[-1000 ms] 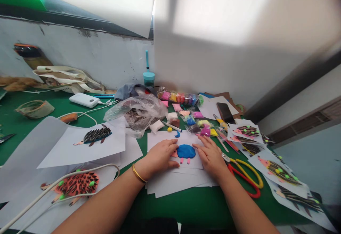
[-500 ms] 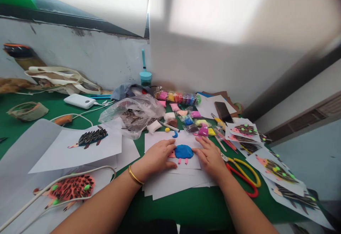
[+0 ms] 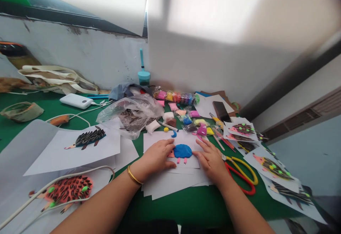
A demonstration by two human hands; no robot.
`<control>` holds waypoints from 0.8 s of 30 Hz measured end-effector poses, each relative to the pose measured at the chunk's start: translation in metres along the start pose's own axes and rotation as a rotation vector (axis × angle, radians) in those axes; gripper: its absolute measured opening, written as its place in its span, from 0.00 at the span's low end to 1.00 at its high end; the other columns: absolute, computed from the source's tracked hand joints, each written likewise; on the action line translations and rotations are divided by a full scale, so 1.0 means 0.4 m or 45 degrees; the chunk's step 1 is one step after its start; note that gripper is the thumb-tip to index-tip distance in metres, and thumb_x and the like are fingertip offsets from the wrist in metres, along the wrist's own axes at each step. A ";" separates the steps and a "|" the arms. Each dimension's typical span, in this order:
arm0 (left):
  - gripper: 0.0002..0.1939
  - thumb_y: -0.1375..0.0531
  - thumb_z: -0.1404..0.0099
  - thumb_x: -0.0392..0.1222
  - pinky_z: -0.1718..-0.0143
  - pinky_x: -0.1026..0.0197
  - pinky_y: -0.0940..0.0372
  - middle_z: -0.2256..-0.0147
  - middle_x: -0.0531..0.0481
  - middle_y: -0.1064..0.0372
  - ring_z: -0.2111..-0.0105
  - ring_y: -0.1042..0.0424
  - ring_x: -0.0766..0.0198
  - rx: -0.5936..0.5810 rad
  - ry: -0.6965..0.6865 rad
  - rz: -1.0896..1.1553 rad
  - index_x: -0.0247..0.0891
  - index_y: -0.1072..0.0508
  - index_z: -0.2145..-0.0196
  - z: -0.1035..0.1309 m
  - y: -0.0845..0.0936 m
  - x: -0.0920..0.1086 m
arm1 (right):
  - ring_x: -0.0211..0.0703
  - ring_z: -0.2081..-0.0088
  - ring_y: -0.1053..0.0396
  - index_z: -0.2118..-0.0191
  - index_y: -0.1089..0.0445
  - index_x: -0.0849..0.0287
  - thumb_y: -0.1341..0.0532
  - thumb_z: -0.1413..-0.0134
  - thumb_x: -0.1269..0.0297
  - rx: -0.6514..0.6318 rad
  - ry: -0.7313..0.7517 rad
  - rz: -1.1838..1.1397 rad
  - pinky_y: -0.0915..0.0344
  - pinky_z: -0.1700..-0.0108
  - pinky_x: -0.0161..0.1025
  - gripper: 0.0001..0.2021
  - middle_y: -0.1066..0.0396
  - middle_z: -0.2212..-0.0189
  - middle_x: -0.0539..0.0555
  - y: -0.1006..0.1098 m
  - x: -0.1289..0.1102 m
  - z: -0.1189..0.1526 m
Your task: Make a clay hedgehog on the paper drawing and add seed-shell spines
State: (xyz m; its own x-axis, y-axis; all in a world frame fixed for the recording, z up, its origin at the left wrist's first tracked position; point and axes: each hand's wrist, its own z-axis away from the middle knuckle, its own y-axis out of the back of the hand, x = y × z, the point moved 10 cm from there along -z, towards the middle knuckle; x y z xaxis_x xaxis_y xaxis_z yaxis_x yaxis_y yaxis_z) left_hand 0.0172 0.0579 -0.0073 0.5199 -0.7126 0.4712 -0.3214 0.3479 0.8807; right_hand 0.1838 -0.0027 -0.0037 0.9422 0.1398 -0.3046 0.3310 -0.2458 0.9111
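On a white sheet of paper (image 3: 154, 138) lies a clay hedgehog with a rounded blue clay body (image 3: 182, 151), a pink head partly hidden by fingers, and short pink legs (image 3: 181, 161). My left hand (image 3: 157, 155) lies flat at the head side, thumb and fingers apart. From the right, my right hand (image 3: 211, 160) rests on the paper with fingers spread, the index fingertip at or very near the blue body's right edge. Above the body sit a blue clay crescent (image 3: 173, 134) and a small yellow clay ball (image 3: 166, 129). Neither hand grips anything.
Scissors with red and yellow handles (image 3: 242, 173) lie beside my right wrist. Behind the paper are clay packets (image 3: 201, 129) and a plastic bag of sunflower seeds (image 3: 130, 116). Seed-covered hedgehog pictures (image 3: 90, 138) flank both sides. A white cable (image 3: 66, 173) crosses the left papers.
The whole view has shifted slightly, so things appear a little further left. Both hands keep nearly the same places around the blue clay body.
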 end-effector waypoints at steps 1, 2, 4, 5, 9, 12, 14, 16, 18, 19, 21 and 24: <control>0.34 0.29 0.47 0.52 0.38 0.45 0.42 0.36 0.36 0.43 0.38 0.39 0.43 -0.002 -0.001 0.000 0.37 0.30 0.45 0.000 0.000 0.000 | 0.58 0.36 0.43 0.55 0.20 0.46 0.49 0.35 0.61 -0.012 0.016 0.008 0.45 0.39 0.60 0.18 0.33 0.39 0.50 -0.003 -0.006 0.006; 0.34 0.29 0.47 0.52 0.38 0.44 0.43 0.36 0.36 0.43 0.38 0.39 0.43 -0.002 0.000 0.000 0.37 0.30 0.45 0.000 -0.001 -0.001 | 0.58 0.36 0.43 0.54 0.21 0.46 0.49 0.35 0.62 -0.018 0.033 0.015 0.45 0.39 0.61 0.18 0.33 0.39 0.50 -0.006 -0.012 0.012; 0.35 0.29 0.47 0.52 0.37 0.44 0.43 0.36 0.36 0.43 0.38 0.40 0.43 -0.004 0.004 -0.001 0.37 0.30 0.45 0.000 -0.001 -0.002 | 0.59 0.36 0.43 0.52 0.22 0.45 0.48 0.35 0.62 -0.021 0.063 0.030 0.45 0.39 0.61 0.18 0.34 0.39 0.50 -0.006 -0.024 0.020; 0.35 0.29 0.47 0.51 0.37 0.44 0.43 0.36 0.35 0.43 0.38 0.40 0.43 -0.007 0.006 -0.003 0.36 0.30 0.45 0.001 -0.002 -0.002 | 0.59 0.36 0.43 0.51 0.22 0.45 0.48 0.35 0.62 -0.018 0.070 0.035 0.45 0.39 0.61 0.18 0.34 0.38 0.50 -0.005 -0.028 0.022; 0.36 0.28 0.49 0.50 0.38 0.45 0.42 0.36 0.34 0.42 0.39 0.39 0.43 -0.002 0.002 -0.003 0.35 0.30 0.45 0.003 0.001 0.001 | 0.59 0.35 0.44 0.51 0.22 0.46 0.50 0.34 0.62 0.025 0.043 0.040 0.43 0.40 0.61 0.18 0.35 0.38 0.51 0.011 -0.027 0.022; 0.34 0.28 0.48 0.51 0.39 0.44 0.41 0.36 0.35 0.42 0.39 0.38 0.42 0.020 -0.009 0.012 0.37 0.30 0.46 0.004 0.005 0.004 | 0.59 0.35 0.44 0.52 0.22 0.47 0.50 0.34 0.62 0.035 0.031 0.041 0.43 0.40 0.61 0.18 0.34 0.39 0.51 0.009 -0.021 0.021; 0.34 0.28 0.48 0.51 0.40 0.44 0.40 0.37 0.34 0.42 0.39 0.38 0.42 0.023 -0.015 0.014 0.37 0.30 0.46 0.004 0.004 0.004 | 0.59 0.35 0.44 0.52 0.21 0.47 0.49 0.34 0.62 0.014 0.057 0.040 0.44 0.39 0.62 0.18 0.34 0.39 0.51 -0.002 -0.023 0.022; 0.35 0.28 0.48 0.51 0.40 0.44 0.40 0.37 0.34 0.42 0.40 0.38 0.42 0.022 -0.017 0.012 0.36 0.30 0.46 0.004 0.002 0.003 | 0.59 0.35 0.44 0.52 0.22 0.48 0.48 0.35 0.63 0.002 0.095 0.034 0.45 0.38 0.61 0.17 0.34 0.39 0.52 -0.011 -0.029 0.023; 0.35 0.28 0.48 0.51 0.40 0.44 0.40 0.37 0.34 0.42 0.40 0.37 0.42 0.024 -0.022 0.012 0.36 0.30 0.46 0.005 0.001 0.002 | 0.58 0.35 0.44 0.52 0.22 0.49 0.48 0.35 0.63 0.005 0.118 0.030 0.45 0.38 0.61 0.17 0.34 0.39 0.52 -0.013 -0.034 0.025; 0.35 0.28 0.48 0.51 0.40 0.44 0.40 0.37 0.34 0.42 0.40 0.37 0.42 0.027 -0.024 0.012 0.36 0.30 0.46 0.005 0.001 0.002 | 0.58 0.35 0.44 0.52 0.22 0.49 0.48 0.35 0.63 0.013 0.118 0.031 0.45 0.38 0.61 0.17 0.34 0.39 0.52 -0.010 -0.035 0.025; 0.34 0.28 0.48 0.51 0.40 0.44 0.40 0.37 0.34 0.42 0.40 0.38 0.42 0.030 -0.026 0.010 0.37 0.30 0.46 0.006 0.002 0.002 | 0.59 0.35 0.44 0.52 0.22 0.49 0.49 0.35 0.63 0.037 0.097 0.036 0.44 0.38 0.61 0.18 0.34 0.39 0.52 -0.002 -0.034 0.028; 0.34 0.28 0.48 0.51 0.40 0.44 0.40 0.37 0.35 0.42 0.40 0.37 0.42 0.028 -0.025 0.008 0.37 0.29 0.46 0.006 0.002 0.004 | 0.59 0.34 0.45 0.51 0.22 0.49 0.49 0.34 0.63 0.071 0.080 0.042 0.44 0.38 0.60 0.18 0.35 0.38 0.52 0.011 -0.037 0.037</control>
State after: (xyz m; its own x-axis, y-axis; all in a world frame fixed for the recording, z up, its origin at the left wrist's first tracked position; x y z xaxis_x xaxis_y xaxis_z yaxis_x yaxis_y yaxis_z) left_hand 0.0158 0.0557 -0.0059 0.5025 -0.7222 0.4754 -0.3419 0.3390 0.8765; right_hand 0.1723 -0.0202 0.0006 0.9481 0.1904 -0.2547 0.3036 -0.3039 0.9030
